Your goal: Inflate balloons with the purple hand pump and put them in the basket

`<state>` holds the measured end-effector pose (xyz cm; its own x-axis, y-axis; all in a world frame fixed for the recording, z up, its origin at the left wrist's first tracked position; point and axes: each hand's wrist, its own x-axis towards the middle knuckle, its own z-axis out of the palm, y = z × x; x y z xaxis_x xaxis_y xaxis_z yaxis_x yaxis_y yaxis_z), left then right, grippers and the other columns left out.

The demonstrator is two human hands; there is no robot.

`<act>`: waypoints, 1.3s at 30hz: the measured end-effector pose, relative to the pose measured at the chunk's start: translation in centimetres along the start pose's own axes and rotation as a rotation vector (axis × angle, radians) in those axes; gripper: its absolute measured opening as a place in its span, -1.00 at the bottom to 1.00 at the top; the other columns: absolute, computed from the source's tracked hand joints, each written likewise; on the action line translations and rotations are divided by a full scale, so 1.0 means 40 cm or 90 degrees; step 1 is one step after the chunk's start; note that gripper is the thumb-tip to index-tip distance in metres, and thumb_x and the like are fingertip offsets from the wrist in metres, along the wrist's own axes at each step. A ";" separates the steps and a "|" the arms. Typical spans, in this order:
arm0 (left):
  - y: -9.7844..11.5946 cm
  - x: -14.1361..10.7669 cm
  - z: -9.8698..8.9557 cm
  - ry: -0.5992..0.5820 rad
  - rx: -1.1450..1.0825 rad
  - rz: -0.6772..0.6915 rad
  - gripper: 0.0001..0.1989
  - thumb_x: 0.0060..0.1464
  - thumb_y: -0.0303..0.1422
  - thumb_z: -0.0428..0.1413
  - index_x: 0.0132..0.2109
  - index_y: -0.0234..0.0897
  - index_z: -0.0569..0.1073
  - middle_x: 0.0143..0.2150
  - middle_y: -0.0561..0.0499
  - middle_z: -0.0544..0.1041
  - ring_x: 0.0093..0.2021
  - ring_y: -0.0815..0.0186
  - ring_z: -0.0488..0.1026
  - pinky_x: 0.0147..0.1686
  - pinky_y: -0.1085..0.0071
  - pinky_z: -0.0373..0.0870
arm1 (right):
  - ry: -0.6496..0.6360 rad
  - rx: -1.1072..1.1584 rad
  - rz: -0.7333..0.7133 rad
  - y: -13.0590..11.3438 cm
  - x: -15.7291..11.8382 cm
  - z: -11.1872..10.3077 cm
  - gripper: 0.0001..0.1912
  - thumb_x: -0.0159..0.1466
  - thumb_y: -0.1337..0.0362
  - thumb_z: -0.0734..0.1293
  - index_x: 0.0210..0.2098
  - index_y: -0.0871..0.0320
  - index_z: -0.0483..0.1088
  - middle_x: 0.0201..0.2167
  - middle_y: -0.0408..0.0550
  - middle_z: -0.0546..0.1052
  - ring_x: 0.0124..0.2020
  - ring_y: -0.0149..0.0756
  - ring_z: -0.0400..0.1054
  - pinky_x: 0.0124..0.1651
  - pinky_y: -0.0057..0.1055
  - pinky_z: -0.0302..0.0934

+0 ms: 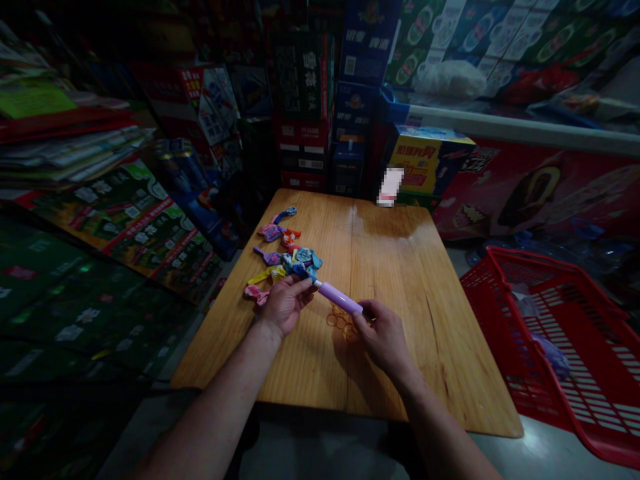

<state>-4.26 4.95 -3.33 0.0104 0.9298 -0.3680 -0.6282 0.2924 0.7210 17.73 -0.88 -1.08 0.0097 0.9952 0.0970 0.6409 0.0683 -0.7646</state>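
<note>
The fingers of the left hand were drawn into a narrow pinch at the white tip of a purple tube, though in the dim light I could not tell whether a balloon's neck lay caught there too. The right hand held the tube's other end, its fingers curled closely around it and partly hidden behind the knuckles. Held this way, the tube spanned the gap between the hands at a slight slant, low over the tabletop and apparently not touching it. A firm pinch close to the tip seemed the surest hold, with the right hand steadying the tube so it would not twist. A heap of small, limp, colored balloons lay just beyond the left fingers, with a blue one almost at the tip. Orange rubber bands lay in a loose tangle under the tube, near the right hand. Past the tabletop's far edge stood stacked cartons, and a red plastic basket sat on the floor to the right.
</note>
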 end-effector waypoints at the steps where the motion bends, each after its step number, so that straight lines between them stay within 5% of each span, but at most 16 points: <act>1: -0.001 0.000 0.000 -0.004 0.003 0.001 -0.72 -0.12 -0.46 0.37 -0.20 -0.32 0.53 -0.28 0.01 0.59 -0.30 0.39 0.55 -0.35 0.54 0.41 | -0.001 0.002 -0.001 0.000 0.000 0.000 -0.82 0.27 0.22 0.29 -0.24 0.15 0.50 -0.41 -0.06 0.54 -0.38 -0.26 0.42 -0.32 -0.39 0.21; 16: -0.008 -0.013 0.006 -0.052 0.066 -0.008 -0.76 -0.07 -0.44 0.36 -0.20 -0.29 0.57 -0.20 0.01 0.55 -0.20 0.40 0.46 -0.21 0.47 0.35 | 0.023 0.012 -0.046 0.013 -0.001 0.006 -0.84 0.23 0.26 0.34 -0.20 0.13 0.47 -0.34 -0.05 0.53 -0.31 -0.24 0.41 -0.24 -0.33 0.26; 27: 0.023 -0.032 -0.004 -0.124 0.021 -0.108 -0.81 -0.02 -0.48 0.33 -0.21 -0.29 0.56 -0.16 -0.01 0.56 -0.14 0.29 0.50 -0.23 0.36 0.45 | 0.008 0.055 -0.112 0.026 0.009 -0.003 -0.81 0.25 0.30 0.35 -0.13 0.09 0.45 -0.27 -0.03 0.53 -0.26 -0.23 0.42 -0.20 -0.30 0.30; 39: -0.004 -0.038 0.029 -0.062 -0.027 -0.127 -0.78 -0.02 -0.50 0.31 -0.18 -0.29 0.54 -0.22 -0.03 0.58 -0.23 0.20 0.59 -0.35 0.36 0.52 | 0.060 0.009 -0.170 0.032 0.020 -0.004 -0.82 0.23 0.35 0.33 -0.16 0.09 0.43 -0.26 -0.02 0.49 -0.21 -0.18 0.39 -0.17 -0.27 0.29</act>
<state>-3.27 3.74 -2.19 0.2108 0.8722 -0.4413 -0.6381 0.4648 0.6138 18.67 -0.02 -1.88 -0.0869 0.9309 0.3548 0.6194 0.3294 -0.7126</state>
